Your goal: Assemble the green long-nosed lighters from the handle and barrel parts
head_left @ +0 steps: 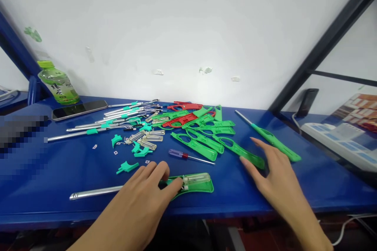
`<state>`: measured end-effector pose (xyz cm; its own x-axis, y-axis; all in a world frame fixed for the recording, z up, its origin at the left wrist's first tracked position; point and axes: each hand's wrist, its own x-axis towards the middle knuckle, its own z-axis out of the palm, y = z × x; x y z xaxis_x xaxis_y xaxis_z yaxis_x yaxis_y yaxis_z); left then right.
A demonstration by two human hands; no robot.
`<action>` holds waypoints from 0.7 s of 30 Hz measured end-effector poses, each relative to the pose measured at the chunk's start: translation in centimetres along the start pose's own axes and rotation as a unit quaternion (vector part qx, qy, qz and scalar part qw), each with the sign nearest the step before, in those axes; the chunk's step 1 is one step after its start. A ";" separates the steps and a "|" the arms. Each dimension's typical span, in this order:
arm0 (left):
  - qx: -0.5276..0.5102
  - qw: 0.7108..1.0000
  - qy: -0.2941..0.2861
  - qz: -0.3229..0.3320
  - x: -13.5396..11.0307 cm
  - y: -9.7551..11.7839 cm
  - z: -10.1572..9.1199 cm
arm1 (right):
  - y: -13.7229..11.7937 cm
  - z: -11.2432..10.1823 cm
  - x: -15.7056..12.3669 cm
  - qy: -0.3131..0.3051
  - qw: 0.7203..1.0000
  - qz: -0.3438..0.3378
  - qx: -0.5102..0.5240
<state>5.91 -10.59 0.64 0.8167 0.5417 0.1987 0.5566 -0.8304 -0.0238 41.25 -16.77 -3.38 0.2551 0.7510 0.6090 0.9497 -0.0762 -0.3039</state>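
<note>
Head view, clock centred on the screwdriver point(185, 155). Left hand point(147, 192) at 7 o'clock: fingers curled, thumb pressed down, closed on a green half-shell point(207, 187) at 6. In it we see a clear tank point(196, 179) lying toward the 3 o'clock end; a metal tube point(97, 192) runs out past the fingers toward 9. No second half lies over the visible part, so we judge this unit partly filled and not yet closed. What sits beneath the fingers we cannot tell.

Right hand point(277, 168) at 3 o'clock: thumb and fingers spread well apart, no object in the grip that we can see. It hangs about the near end of a loose shell point(251, 158); whether the thumb touches, we cannot tell.

Progress: one lighter point(278, 142), just beyond the right hand, looks closed and whole. Elsewhere, parts. We note green shells point(203, 150) around 1 o'clock, red shells point(182, 119) at 12, tanks point(154, 138) at 10, teal triggers point(127, 166) near 9, wired rods point(92, 126) farther out at 10. Our tally: one unit whole, one midway, several sets' worth loose.
</note>
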 end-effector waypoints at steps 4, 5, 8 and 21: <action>-0.021 1.000 0.019 -0.002 -0.1 -0.4 -0.1 | 0.9 0.4 -0.3 -0.051 0.996 0.057 0.042; -0.025 0.999 0.025 -0.002 -0.1 -0.5 -0.2 | 0.8 0.4 -0.3 -0.047 0.995 0.068 0.047; -0.032 0.998 0.048 0.010 0.0 -0.9 -0.3 | 0.5 0.2 -0.2 -0.015 0.994 0.091 0.061; -0.062 0.979 0.193 0.005 -0.1 -1.0 -1.6 | -5.7 -3.2 0.4 0.030 0.962 0.126 0.240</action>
<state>5.01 -10.03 2.21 0.6911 0.4633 0.5548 0.5056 -0.8584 0.0869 36.47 -18.13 0.89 0.4892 0.7084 0.5087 0.6665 0.0724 -0.7420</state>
